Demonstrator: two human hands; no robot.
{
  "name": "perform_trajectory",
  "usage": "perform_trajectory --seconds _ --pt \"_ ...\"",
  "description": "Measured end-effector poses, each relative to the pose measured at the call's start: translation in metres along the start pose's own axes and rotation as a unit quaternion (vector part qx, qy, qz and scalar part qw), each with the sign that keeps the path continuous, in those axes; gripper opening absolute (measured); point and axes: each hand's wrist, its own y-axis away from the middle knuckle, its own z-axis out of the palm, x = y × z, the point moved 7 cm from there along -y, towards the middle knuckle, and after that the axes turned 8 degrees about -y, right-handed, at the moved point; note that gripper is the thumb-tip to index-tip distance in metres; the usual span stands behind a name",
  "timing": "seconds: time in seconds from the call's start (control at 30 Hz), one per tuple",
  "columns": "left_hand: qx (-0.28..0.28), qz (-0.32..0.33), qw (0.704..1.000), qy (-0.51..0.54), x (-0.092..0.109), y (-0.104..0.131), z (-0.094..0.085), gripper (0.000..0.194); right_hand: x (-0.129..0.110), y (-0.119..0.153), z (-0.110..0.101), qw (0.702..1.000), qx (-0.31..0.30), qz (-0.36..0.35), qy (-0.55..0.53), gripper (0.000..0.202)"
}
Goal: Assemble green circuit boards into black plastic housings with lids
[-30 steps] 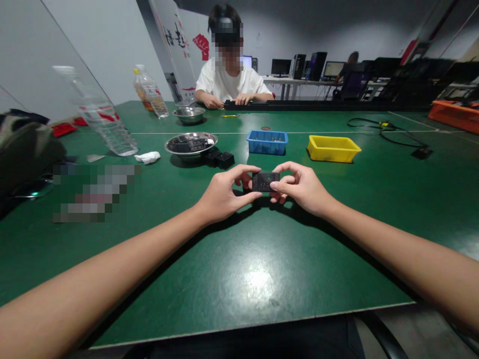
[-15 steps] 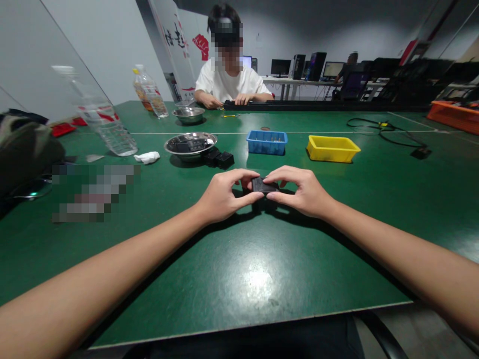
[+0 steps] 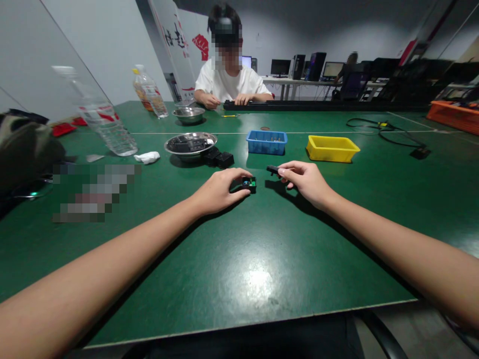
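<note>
Between the fingers and thumb of my left hand (image 3: 223,190) is a small black box (image 3: 252,185), uncovered, with green and bluish parts showing inside. It rests on or just above the table. My right hand (image 3: 305,180) pinches a flat black cover (image 3: 273,170) by its right end, a short way right of the box and apart from it. Behind my left hand, black blocks (image 3: 223,159) lie against a steel bowl (image 3: 190,144) that has black pieces in it.
A blue bin (image 3: 266,143) with small metal bits and a yellow bin (image 3: 333,149) stand beyond my hands. Bottles (image 3: 108,127) and a white tissue (image 3: 147,158) are at left. A black cable (image 3: 389,132) lies at right. Across the green table (image 3: 179,279), a person (image 3: 232,82) handles a long black bar.
The black cover has come off the box. My right hand has lifted it up and to the right, while my left hand has shifted slightly left with the box.
</note>
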Motion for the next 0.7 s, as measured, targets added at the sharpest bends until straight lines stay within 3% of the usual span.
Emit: perform_trajectory --seconds 0.13,0.23,0.53,0.7 --pt "0.003 -0.046 0.998 0.039 -0.003 0.0 0.0 0.035 0.002 -0.001 0.0 1.0 -0.001 0.001 -0.01 0.03" --pt "0.015 -0.102 0.987 0.126 -0.009 -0.001 0.0 0.037 0.002 -0.001 0.0 1.0 -0.003 0.0 -0.009 0.029" --pt "0.084 -0.295 0.874 0.377 -0.042 0.003 0.004 0.038 0.001 -0.001 0.0 1.0 0.0 0.0 -0.007 0.027" --pt "0.069 -0.315 0.858 0.399 -0.042 0.004 0.006 0.041 0.001 0.0 0.0 1.0 -0.002 0.002 -0.004 0.03"
